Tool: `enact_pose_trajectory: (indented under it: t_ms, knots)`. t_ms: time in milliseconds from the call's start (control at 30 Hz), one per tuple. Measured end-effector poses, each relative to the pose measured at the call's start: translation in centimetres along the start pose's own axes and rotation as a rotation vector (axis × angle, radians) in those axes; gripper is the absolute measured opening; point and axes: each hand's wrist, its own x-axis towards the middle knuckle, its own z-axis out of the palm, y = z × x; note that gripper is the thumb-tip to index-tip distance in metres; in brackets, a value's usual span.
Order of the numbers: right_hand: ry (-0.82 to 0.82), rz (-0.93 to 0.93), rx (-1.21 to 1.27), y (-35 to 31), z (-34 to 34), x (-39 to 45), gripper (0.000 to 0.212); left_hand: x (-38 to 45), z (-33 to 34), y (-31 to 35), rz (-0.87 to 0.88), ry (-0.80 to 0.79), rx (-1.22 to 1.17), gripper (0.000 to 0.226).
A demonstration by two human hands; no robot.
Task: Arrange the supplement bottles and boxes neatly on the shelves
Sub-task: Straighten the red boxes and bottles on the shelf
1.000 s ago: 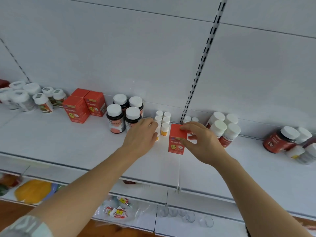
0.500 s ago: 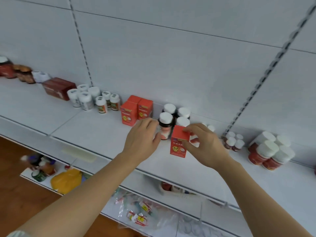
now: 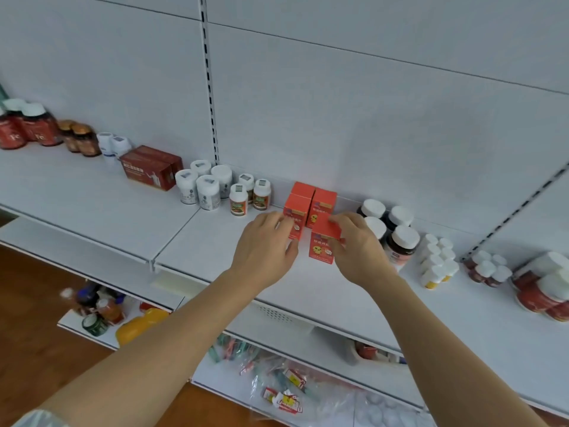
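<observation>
**Orange box joining its group on the shelf**

Orange box (image 3: 323, 246), pinched by the right hand (image 3: 357, 251), stands just before two matching boxes (image 3: 311, 204). The left hand (image 3: 264, 245) rests curled against them. Bottles (image 3: 209, 186) along the shelf (image 3: 92, 198) look mostly grouped; this box likely needs aligning.

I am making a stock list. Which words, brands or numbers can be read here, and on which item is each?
"Fe": on the dark red bottles at far left.
Orange box held by the right hand: print blurred, unreadable.
Dark red box: pale line of print, unreadable.
Other bottle labels: too small to read.
</observation>
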Motion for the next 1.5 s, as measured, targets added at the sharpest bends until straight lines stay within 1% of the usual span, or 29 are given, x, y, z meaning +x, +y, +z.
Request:
enact_pose_trajectory:
  t_ms: [167,400,533,667,833,1033,1200,1300,1400,1500]
  knots:
    - [0.021,0.059,-0.012,0.7,2.0,3.0,0.046,2.3,0.9,-1.7,0.002,-0.009,-0.025,0.028]
    - [0.078,0.021,-0.035,1.4,4.3,3.8,0.043,5.3,2.7,-3.2,-0.013,-0.026,-0.049,0.029]
    - [0.105,0.078,-0.095,1.7,4.7,3.9,0.045,6.1,3.4,-3.5,-0.007,-0.035,-0.070,0.029]
    - [0.115,0.068,-0.103,1.2,5.2,4.2,0.044,6.9,3.6,-4.1,0.006,-0.049,-0.090,0.028]
    - [0.140,0.098,-0.121,0.9,5.8,4.8,0.044,7.5,3.5,-5.4,0.024,-0.063,-0.110,0.028]
    - [0.133,0.117,-0.194,0.4,6.1,5.2,0.045,8.1,3.4,-6.3,0.050,-0.097,-0.120,0.031]
    - [0.166,0.126,-0.263,-0.5,4.8,4.3,0.047,8.7,3.2,-5.3,0.097,-0.074,-0.131,0.029]
    - [0.208,0.090,-0.342,-0.6,3.3,2.7,0.041,9.0,3.3,-4.0,0.138,-0.075,-0.133,0.030]
    - [0.265,0.092,-0.422,-0.2,1.5,0.8,0.039,9.0,3.6,-1.8,0.187,-0.078,-0.133,0.031]
    - [0.288,0.126,-0.491,0.6,-0.6,-1.6,0.038,9.0,3.7,1.3,0.237,-0.078,-0.142,0.031]
